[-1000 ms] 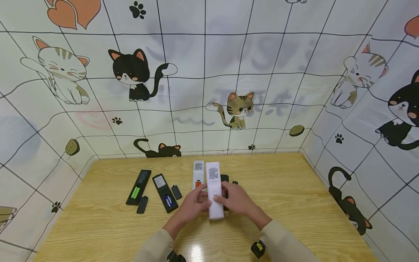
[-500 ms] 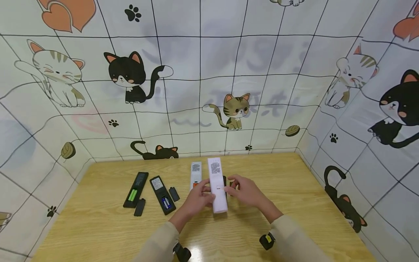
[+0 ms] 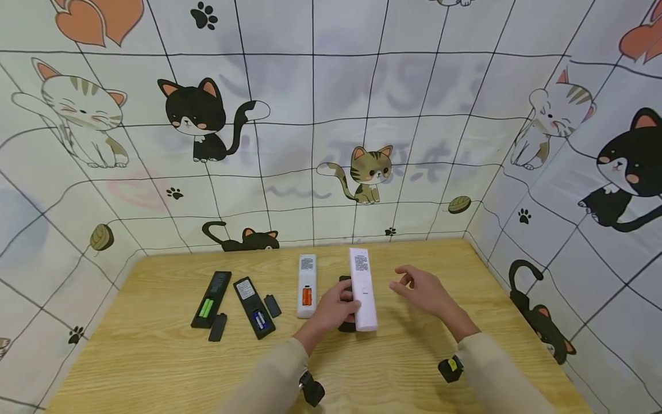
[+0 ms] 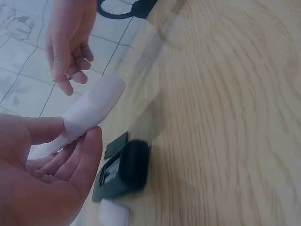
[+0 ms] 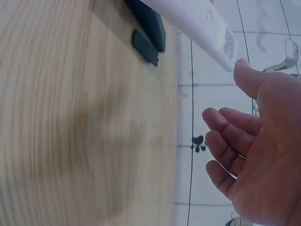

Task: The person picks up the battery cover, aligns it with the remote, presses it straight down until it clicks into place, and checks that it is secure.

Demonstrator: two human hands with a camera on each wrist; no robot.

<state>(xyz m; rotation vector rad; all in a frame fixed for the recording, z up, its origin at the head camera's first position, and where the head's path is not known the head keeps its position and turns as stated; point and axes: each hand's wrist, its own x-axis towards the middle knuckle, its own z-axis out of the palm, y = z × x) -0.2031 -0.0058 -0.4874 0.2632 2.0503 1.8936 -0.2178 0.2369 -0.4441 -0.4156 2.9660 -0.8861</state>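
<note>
A white remote control (image 3: pixel 364 305), its back with the printed label facing up, is held in my left hand (image 3: pixel 331 309) above the table. The left wrist view shows the thumb on one side of the remote and the fingers curled under the other. To its right is my right hand (image 3: pixel 425 292), with relaxed, slightly bent fingers and nothing in them. Partly hidden beneath the white remote lies a black remote (image 4: pixel 134 167) with an uncovered battery compartment. Its small black cover (image 5: pixel 145 47) lies beside it. Left of these rests a pale grey remote (image 3: pixel 307 265) with an orange battery (image 3: pixel 307 296) showing.
Two more black remotes lie on the left of the wooden table (image 3: pixel 155 345): one (image 3: pixel 219 284) with green batteries (image 3: pixel 206 307), the other (image 3: pixel 247 293) with blue ones (image 3: pixel 260 319). Loose covers (image 3: pixel 218 328) lie beside them. A cat-patterned cloth (image 3: pixel 289 144) surrounds the table.
My right hand has let go of the white remote and moved off to the right. My left hand has carried the remote rightward, uncovering the pale grey remote.
</note>
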